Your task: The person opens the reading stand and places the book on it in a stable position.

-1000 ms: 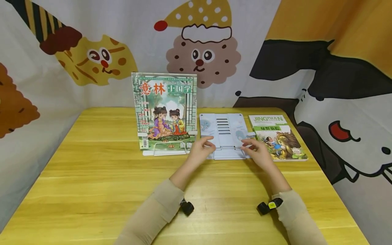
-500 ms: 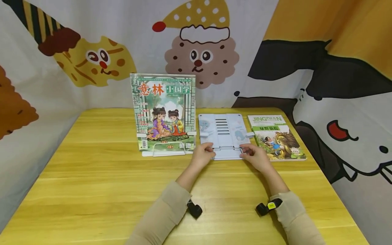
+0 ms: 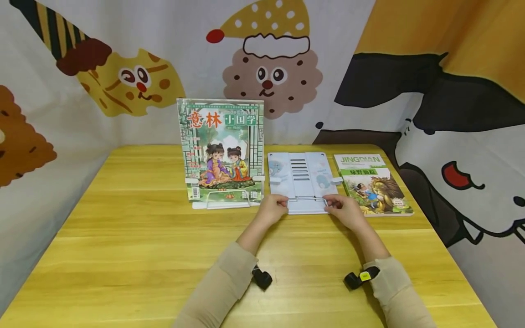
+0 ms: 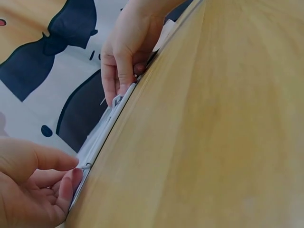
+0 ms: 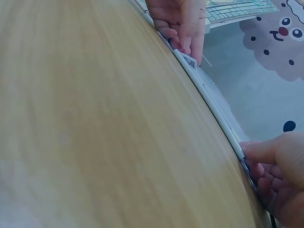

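A pale blue book stand [image 3: 302, 177] with a row of slots lies flat on the table. Along its front edge runs a wire bracket [image 3: 306, 199]. My left hand [image 3: 272, 208] pinches the bracket's left end between thumb and fingers, which the left wrist view shows from close by at the left hand [image 4: 38, 183]. At the other end, my right hand [image 3: 345, 210] pinches the bracket's right corner; in the right wrist view the right hand [image 5: 282, 173] has its thumb against it. The hands cover both front corners of the stand.
Left of the stand, a green magazine [image 3: 223, 150] stands upright on a second stand with a clear wire front [image 3: 228, 200]. A book [image 3: 373, 184] lies flat at the right, close to my right hand. A cartoon curtain [image 3: 143, 27] hangs behind the wooden table [image 3: 143, 255].
Both hands have come down a little towards the stand's front, and their fingers have closed on the wire bracket's ends. The left arm has shifted right. The stand, magazine and book stay put.
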Motion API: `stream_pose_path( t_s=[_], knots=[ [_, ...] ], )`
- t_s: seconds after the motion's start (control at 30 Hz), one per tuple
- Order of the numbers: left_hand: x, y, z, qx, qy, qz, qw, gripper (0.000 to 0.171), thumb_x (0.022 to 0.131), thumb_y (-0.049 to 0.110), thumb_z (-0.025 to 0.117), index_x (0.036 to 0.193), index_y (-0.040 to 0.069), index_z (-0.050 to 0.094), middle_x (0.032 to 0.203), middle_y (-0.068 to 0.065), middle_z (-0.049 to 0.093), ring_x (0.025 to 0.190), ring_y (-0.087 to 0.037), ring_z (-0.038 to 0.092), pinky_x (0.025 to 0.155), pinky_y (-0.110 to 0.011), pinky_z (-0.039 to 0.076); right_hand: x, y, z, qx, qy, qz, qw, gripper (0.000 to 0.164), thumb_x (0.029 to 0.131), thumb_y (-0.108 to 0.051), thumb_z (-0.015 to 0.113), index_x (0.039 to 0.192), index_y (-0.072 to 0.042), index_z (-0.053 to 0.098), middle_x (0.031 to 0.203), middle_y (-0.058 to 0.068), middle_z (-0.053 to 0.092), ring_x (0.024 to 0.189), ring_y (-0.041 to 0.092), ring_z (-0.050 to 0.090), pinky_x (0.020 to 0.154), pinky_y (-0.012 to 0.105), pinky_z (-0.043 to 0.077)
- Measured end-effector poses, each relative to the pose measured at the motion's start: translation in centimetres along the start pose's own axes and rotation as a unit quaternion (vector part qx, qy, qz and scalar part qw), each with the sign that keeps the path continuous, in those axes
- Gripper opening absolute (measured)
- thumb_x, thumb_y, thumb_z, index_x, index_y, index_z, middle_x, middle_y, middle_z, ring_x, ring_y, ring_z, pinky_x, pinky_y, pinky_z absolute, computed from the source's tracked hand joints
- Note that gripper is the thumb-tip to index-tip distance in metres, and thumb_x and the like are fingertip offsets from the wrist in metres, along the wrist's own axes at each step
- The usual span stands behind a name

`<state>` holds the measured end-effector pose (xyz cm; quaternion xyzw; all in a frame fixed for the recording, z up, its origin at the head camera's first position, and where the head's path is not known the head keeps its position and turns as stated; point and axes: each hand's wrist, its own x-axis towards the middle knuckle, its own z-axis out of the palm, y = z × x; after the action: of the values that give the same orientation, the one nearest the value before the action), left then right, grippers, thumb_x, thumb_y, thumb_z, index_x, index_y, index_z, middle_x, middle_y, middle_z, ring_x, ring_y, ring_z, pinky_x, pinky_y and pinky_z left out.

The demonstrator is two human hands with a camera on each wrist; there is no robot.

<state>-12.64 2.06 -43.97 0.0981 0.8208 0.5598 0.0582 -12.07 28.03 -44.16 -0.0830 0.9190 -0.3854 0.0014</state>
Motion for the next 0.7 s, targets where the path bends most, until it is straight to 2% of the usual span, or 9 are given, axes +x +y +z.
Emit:
stream_pose_path(
  t_s=[0.17, 0.3, 0.5, 0.6, 0.7],
  knots=[
    [0.0, -0.11, -0.12, -0.009, -0.004, -0.013, 0.9999, 0.023, 0.075, -0.006, 0.069, 0.098, -0.007, 0.071, 0.079, -0.009, 0.067, 0.067, -0.012, 0.058, 0.064, -0.022, 0.05, 0.07, -0.14, 0.08, 0.022, 0.004, 0.003, 1.0, 0.028, 0.085, 0.0, 0.069, 0.113, 0.003, 0.067, 0.085, 0.009, 0.062, 0.07, 0.019, 0.049, 0.057, 0.024, 0.042],
    [0.09, -0.11, -0.12, -0.024, -0.004, -0.009, 0.9997, 0.021, 0.075, -0.005, 0.071, 0.097, -0.007, 0.071, 0.08, -0.01, 0.068, 0.069, -0.015, 0.062, 0.064, -0.022, 0.051, 0.18, -0.04, -0.02, 0.048, 0.013, 0.003, 0.999, 0.027, 0.084, 0.003, 0.07, 0.111, 0.004, 0.066, 0.085, 0.012, 0.062, 0.068, 0.017, 0.049, 0.056, 0.022, 0.041],
    [0.52, -0.58, 0.12, -0.068, 0.004, -0.004, 0.9977, 0.025, 0.077, -0.007, 0.071, 0.102, -0.008, 0.07, 0.086, -0.014, 0.071, 0.076, -0.02, 0.067, 0.066, -0.022, 0.053, 0.18, 0.06, 0.09, 0.069, 0.017, 0.01, 0.997, 0.031, 0.085, 0.003, 0.069, 0.116, 0.005, 0.065, 0.086, 0.014, 0.061, 0.066, 0.015, 0.048, 0.055, 0.022, 0.041],
    [0.47, -0.51, 0.17, -0.059, 0.003, -0.002, 0.9982, 0.03, 0.077, -0.007, 0.072, 0.106, -0.008, 0.069, 0.085, -0.013, 0.071, 0.075, -0.02, 0.067, 0.066, -0.022, 0.053, 0.15, 0.08, 0.23, 0.059, 0.012, 0.011, 0.998, 0.033, 0.085, 0.002, 0.069, 0.118, 0.004, 0.065, 0.086, 0.012, 0.06, 0.067, 0.016, 0.049, 0.055, 0.023, 0.041],
    [0.47, -0.43, 0.2, -0.026, 0.009, 0.016, 0.9995, 0.03, 0.076, -0.005, 0.073, 0.106, -0.006, 0.07, 0.082, -0.011, 0.071, 0.071, -0.016, 0.066, 0.066, -0.021, 0.052, 0.21, 0.06, 0.3, 0.052, 0.013, 0.003, 0.999, 0.032, 0.085, 0.003, 0.069, 0.116, 0.003, 0.066, 0.084, 0.011, 0.06, 0.067, 0.017, 0.049, 0.056, 0.024, 0.042]
  ],
)
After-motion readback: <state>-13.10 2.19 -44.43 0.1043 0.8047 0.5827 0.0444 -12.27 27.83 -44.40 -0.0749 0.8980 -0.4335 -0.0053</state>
